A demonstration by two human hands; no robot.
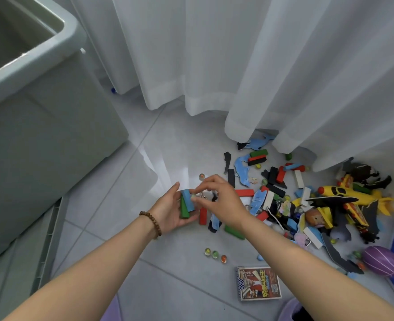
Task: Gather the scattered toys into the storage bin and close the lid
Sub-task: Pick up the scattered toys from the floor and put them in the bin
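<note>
The left hand (171,212), palm turned up with a bead bracelet (151,224) on its wrist, is holding a blue block (188,200) and a green block (183,210) side by side, the fingers curling under them and the thumb standing above. The right hand (221,199) is reaching across from the other side, its thumb and fingertips (197,198) narrowing to pinch what looks like a greenish marble (192,197) right against the blue block; the thing is too small to tell for sure.

Just beneath the hands a red block (203,215) is lying on the tiled floor (168,149), with a longer green block (234,231) near it and three marbles (214,254) sitting in a row closer to the person. A card box (258,283) is lying flat beyond those.

To the right the scattered toys (284,188) are spreading in a heap along the hem of a white curtain (237,66): coloured blocks, blue dolphin cut-outs (242,173), a yellow toy plane (350,193), a doll head (314,217) and a purple striped ball (381,260).

The storage bin (29,61) is standing well apart at the upper left, open at the top, its inside showing plain grey walls; the bottom is out of view. A grey ribbed panel (46,239), maybe the lid, is lying beside its base
</note>
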